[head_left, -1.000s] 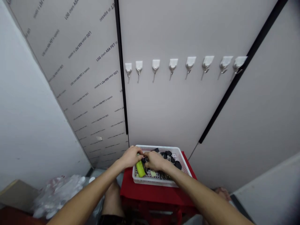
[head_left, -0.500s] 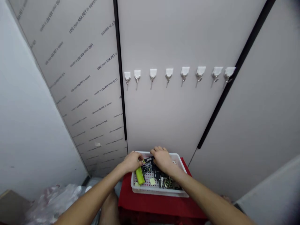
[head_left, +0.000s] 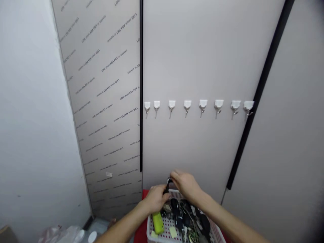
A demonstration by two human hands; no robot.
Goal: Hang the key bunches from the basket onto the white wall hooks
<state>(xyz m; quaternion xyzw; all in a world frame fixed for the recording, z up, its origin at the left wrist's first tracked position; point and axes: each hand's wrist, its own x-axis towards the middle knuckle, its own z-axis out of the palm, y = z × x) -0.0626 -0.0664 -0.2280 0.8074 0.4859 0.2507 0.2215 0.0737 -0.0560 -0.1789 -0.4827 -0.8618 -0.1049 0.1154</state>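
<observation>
A white perforated basket (head_left: 167,225) sits low in view on a red surface (head_left: 138,236). It holds a pile of dark keys and key fobs (head_left: 188,219), a lime-green tag (head_left: 158,223) and small yellow notes. My left hand (head_left: 155,199) is closed over the basket's near-left part, pinching a dark key bunch (head_left: 167,185). My right hand (head_left: 186,184) is raised just above the basket's back edge, fingers curled on the top of the same bunch. A row of several white wall hooks (head_left: 187,105) hangs empty on the grey panel above.
A film-covered panel with printed lettering (head_left: 108,87) stands to the left of a black vertical seam (head_left: 141,84). Another black strip (head_left: 258,91) slants on the right. Crumpled clear plastic (head_left: 60,234) lies at the lower left by a white wall.
The view has tilted up, so the hooks sit lower in frame and the basket is near the bottom edge. Both hands have lifted a dark key bunch out of the pile.
</observation>
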